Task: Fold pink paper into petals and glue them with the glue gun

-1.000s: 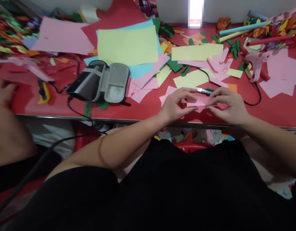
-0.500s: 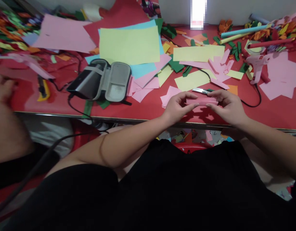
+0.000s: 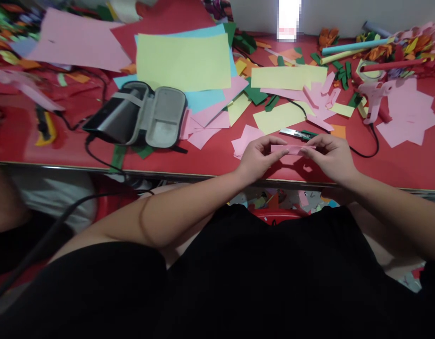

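Observation:
Between my two hands is a small folded strip of pink paper (image 3: 293,149), held just above the red table near its front edge. My left hand (image 3: 260,156) pinches its left end between thumb and fingers. At the right end, my right hand (image 3: 332,155) grips it the same way. Just behind the strip lies a green utility knife (image 3: 298,134) with its metal end pointing left, partly behind my right fingers. Cut pink paper pieces (image 3: 248,137) rest beside my left hand.
A pink glue gun (image 3: 373,101) with a black cable stands at the right, near pink sheets (image 3: 408,113). An open grey case (image 3: 166,117) and a yellow cutter (image 3: 46,129) are on the left. Yellow paper (image 3: 184,61) lies behind. Another person's arm (image 3: 7,197) reaches in at far left.
The folded strip's upper and lower layers look closer together between my fingers. My view has shifted slightly to the right, and the other person's hand is mostly out of frame.

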A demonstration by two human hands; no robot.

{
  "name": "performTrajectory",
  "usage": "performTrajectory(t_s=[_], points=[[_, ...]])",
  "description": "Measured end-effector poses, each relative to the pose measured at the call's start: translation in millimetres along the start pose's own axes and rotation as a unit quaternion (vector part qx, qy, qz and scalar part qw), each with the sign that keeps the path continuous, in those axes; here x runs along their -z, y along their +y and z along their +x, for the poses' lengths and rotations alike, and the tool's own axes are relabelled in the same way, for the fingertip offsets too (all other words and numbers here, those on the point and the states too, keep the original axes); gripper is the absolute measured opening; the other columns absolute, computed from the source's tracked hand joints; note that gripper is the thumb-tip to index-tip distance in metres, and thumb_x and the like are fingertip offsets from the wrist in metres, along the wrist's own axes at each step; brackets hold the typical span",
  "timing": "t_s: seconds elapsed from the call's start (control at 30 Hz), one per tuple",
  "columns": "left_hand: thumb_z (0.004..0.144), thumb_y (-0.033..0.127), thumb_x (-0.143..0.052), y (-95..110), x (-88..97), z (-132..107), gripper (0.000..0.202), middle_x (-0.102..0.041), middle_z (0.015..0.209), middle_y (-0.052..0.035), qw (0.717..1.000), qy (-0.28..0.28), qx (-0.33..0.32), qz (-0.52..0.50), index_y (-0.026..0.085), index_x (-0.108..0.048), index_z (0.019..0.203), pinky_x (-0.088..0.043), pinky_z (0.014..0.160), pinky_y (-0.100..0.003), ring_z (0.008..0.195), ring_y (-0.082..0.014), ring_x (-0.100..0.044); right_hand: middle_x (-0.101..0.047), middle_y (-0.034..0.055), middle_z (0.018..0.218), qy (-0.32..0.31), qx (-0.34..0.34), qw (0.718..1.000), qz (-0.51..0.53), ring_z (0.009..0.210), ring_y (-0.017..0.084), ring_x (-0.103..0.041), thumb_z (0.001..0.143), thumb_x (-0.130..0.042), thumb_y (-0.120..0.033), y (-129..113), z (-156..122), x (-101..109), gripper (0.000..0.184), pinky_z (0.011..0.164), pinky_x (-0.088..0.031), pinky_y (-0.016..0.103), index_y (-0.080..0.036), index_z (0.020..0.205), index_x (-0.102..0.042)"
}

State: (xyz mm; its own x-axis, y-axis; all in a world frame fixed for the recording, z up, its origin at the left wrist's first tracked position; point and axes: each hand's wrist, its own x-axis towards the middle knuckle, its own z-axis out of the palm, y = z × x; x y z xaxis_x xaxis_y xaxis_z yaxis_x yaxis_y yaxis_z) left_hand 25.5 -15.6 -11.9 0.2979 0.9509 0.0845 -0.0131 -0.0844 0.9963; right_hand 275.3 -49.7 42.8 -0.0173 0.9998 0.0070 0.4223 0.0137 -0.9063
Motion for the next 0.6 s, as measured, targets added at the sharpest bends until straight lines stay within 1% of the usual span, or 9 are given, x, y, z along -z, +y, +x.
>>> performTrajectory(t_s=[0.13, 0.23, 0.4, 0.5, 0.6], points=[[0.094, 0.061, -0.104, 1.3, 0.1, -1.5, 0.04, -0.09, 0.106, -0.0057, 1.0, 0.003, 0.007, 0.001, 0.027, -0.092, 0.11, -0.054, 0.074, -0.033, 0.08, -0.017, -0.067, -0.085, 0.007, 0.085, 0.009, 0.004, 1.0, 0.005, 0.078, 0.027, -0.076, 0.09, -0.095, -0.063, -0.6, 0.3, -0.7, 0.036, 0.072, -0.061, 0.047, -0.029, 0.089, -0.084], [0.094, 0.061, -0.104, 2.4, -0.1, -1.8, 0.04, -0.089, 0.106, -0.006, 1.0, 0.003, 0.01, -0.004, 0.026, -0.091, 0.11, -0.055, 0.075, -0.034, 0.081, -0.017, -0.067, -0.086, 0.0066, 0.085, 0.015, 0.003, 1.0, 0.011, 0.078, 0.027, -0.076, 0.09, -0.094, -0.058, -0.9, 0.2, -1.5, 0.03, 0.074, -0.062, 0.048, -0.03, 0.088, -0.085], [0.091, 0.063, -0.106, 3.9, 0.0, 0.4, 0.044, -0.088, 0.105, -0.006, 1.0, -0.008, 0.017, -0.023, 0.025, -0.088, 0.106, -0.06, 0.082, -0.035, 0.09, -0.0194, -0.073, -0.087, 0.0064, 0.087, 0.021, 0.012, 1.0, 0.001, 0.079, 0.027, -0.076, 0.09, -0.096, -0.057, -0.5, -0.4, -0.8, 0.029, 0.073, -0.064, 0.048, -0.03, 0.088, -0.086], [0.088, 0.066, -0.108, 4.7, 2.2, 1.9, 0.048, -0.083, 0.094, -0.0045, 0.999, -0.013, 0.023, -0.028, 0.025, -0.085, 0.098, -0.059, 0.076, -0.034, 0.085, -0.0185, -0.071, -0.088, 0.0073, 0.09, 0.025, 0.028, 0.999, 0.002, 0.081, 0.027, -0.078, 0.092, -0.097, -0.053, 0.6, -0.5, 1.0, 0.026, 0.076, -0.066, 0.049, -0.029, 0.088, -0.088], [0.085, 0.069, -0.11, 8.8, 6.5, 3.2, 0.052, -0.077, 0.082, -0.0024, 0.999, -0.016, 0.03, -0.005, 0.026, -0.081, 0.087, -0.052, 0.066, -0.033, 0.074, -0.0159, -0.063, -0.088, 0.0072, 0.089, 0.023, 0.035, 0.999, -0.004, 0.082, 0.027, -0.079, 0.092, -0.098, -0.053, 1.7, 0.1, 3.2, 0.026, 0.076, -0.067, 0.047, -0.029, 0.087, -0.089]])
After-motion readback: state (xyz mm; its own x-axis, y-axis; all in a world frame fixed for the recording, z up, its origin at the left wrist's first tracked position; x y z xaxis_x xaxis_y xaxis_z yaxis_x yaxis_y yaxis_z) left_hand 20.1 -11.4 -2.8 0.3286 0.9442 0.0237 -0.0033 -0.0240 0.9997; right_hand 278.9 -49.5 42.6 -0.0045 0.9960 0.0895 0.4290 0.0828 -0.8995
